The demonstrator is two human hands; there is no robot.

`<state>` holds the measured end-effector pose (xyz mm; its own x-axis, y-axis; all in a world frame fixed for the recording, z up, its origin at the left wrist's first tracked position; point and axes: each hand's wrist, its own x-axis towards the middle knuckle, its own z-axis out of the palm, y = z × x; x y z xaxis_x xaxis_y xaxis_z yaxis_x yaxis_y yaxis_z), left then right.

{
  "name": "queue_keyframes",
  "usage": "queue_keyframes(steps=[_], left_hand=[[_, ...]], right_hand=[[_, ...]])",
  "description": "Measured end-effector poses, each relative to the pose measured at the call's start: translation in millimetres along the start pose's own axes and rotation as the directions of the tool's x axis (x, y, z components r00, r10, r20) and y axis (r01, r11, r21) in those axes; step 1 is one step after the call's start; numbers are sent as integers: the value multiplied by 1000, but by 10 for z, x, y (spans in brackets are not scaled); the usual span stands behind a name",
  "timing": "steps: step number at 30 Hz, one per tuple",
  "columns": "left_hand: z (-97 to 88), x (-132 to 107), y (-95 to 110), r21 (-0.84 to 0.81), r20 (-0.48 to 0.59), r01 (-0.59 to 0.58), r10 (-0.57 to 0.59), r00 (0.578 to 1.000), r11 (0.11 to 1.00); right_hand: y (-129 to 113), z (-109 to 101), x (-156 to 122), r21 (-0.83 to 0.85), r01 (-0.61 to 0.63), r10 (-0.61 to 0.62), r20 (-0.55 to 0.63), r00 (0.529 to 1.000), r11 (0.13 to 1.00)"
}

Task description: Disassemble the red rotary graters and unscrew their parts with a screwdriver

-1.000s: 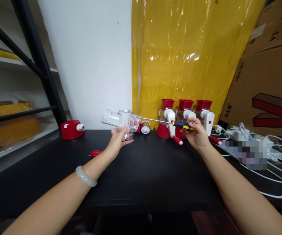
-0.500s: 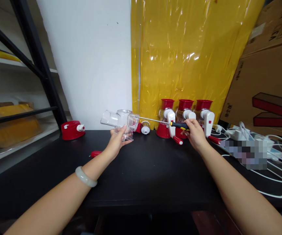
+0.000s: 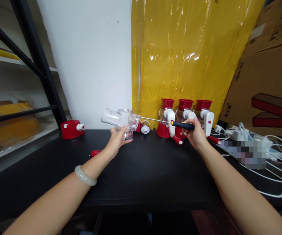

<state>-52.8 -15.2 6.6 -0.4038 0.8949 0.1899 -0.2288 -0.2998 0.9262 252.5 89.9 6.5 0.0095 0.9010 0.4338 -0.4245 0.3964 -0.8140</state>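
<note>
My left hand (image 3: 116, 141) grips a clear plastic housing (image 3: 121, 121) from below and holds it above the black table (image 3: 141, 169). My right hand (image 3: 195, 133) is closed round the black and yellow handle of a screwdriver (image 3: 182, 125). Its long metal shaft runs left and its tip sits in the open end of the clear housing. A pale bangle (image 3: 85, 176) circles my left wrist.
Three red and white hand-crank grinders (image 3: 186, 117) stand in a row before a yellow plastic sheet. A red base (image 3: 71, 129), a red handle piece (image 3: 96, 152) and a small clear part (image 3: 145, 127) lie on the table. White cables (image 3: 273, 163) sprawl right. Shelving stands left.
The screwdriver handle and my right hand have shifted slightly right and back; the clear housing has barely moved in my left hand.
</note>
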Motion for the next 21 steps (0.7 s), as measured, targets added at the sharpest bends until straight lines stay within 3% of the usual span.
queue_keyframes(steps=[5,13,21], left_hand=[[12,-15,9,13,-2,20,-20,1000,1000],[15,-7,6,17,-2,25,-25,1000,1000],[1,2,-6,20,-4,20,-20,1000,1000]], right_hand=[[26,-17,5,-97,25,-25,4,1000,995],[-15,10,-4,39,28,-27,-30,999,999],[49,-56,24,-160,78,-81,-7,997,984]])
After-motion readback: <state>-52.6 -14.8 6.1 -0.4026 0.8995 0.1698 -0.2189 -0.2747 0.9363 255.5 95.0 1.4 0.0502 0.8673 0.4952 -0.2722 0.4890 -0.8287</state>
